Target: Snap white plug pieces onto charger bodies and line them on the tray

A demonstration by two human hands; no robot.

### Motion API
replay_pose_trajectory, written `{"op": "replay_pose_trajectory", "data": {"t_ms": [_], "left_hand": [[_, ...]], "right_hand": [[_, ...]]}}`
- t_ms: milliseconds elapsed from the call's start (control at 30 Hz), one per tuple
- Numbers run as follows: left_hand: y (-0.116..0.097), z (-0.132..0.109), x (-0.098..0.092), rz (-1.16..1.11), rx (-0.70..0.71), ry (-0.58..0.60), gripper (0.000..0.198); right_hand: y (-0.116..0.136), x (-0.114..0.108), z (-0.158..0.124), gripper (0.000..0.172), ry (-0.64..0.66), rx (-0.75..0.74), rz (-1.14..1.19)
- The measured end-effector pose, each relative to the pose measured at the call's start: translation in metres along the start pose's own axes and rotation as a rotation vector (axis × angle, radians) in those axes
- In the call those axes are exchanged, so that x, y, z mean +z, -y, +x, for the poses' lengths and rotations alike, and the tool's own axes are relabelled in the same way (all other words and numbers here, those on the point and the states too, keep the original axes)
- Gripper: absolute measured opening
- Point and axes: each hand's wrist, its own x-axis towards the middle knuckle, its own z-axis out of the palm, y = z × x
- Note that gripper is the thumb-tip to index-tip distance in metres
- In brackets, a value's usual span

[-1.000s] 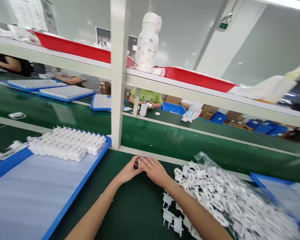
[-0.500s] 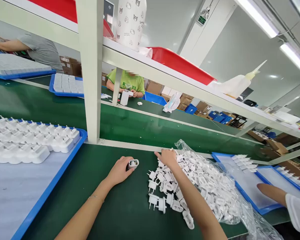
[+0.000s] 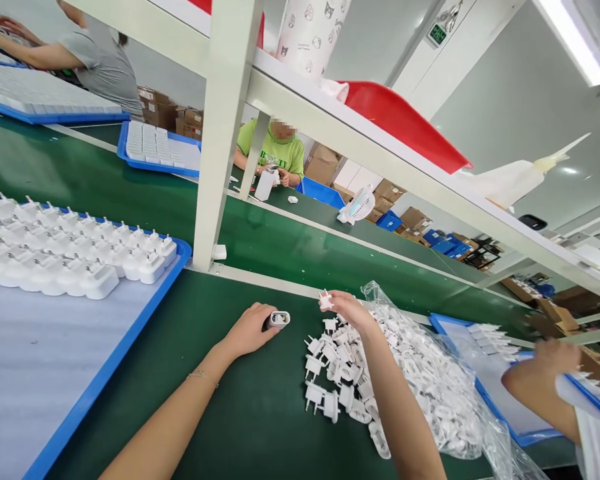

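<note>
Across the green worktop [image 3: 240, 413], a blue tray [image 3: 105, 383] at 9 o'clock carries rows of chargers [image 3: 70, 257]. A heap [image 3: 410, 380] of plug inserts spills from a bag at 3 o'clock. At centre the left hand [image 3: 247, 331] has its grip closed on a shell [image 3: 279, 319]. Just beside it, the right hand [image 3: 350, 310] pinches one insert [image 3: 325, 300] above the heap's edge. The pick looks done, and joining them calls for lining the insert up with the shell's mouth. Nothing lies between them. A co-worker's hand [image 3: 555, 357] at 4 o'clock is well apart.

One charger housing [image 3: 279, 319], one lifted plug piece [image 3: 325, 300], three co-workers [image 3: 275, 150].
</note>
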Motion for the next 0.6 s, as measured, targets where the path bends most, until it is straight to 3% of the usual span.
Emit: {"op": "replay_pose_trajectory", "data": {"t_ms": [167,267,367,433,500,600], "left_hand": [[0.000,0.000,0.001,0.009,-0.010,-0.002,0.025],[-0.004,-0.001,0.001,0.024,0.001,-0.031,0.027],[-0.014,-0.002,0.001,0.024,0.026,-0.201,0.031],[-0.024,-0.002,0.000,-0.019,0.041,-0.290,0.031],[-0.034,0.000,-0.002,-0.126,0.027,-0.291,0.032],[-0.047,0.004,-0.007,-0.311,-0.035,-0.295,0.036]], "right_hand": [[0.006,0.030,-0.005,0.033,-0.005,-0.158,0.858],[0.016,0.051,-0.005,0.026,0.002,-0.088,1.047],[0.032,0.071,-0.003,0.022,-0.135,-0.051,1.057],[0.047,0.081,-0.005,0.021,-0.282,-0.105,0.956],[0.063,0.088,-0.010,0.017,-0.414,-0.228,0.769],[0.083,0.090,-0.019,0.011,-0.504,-0.425,0.429]]}}
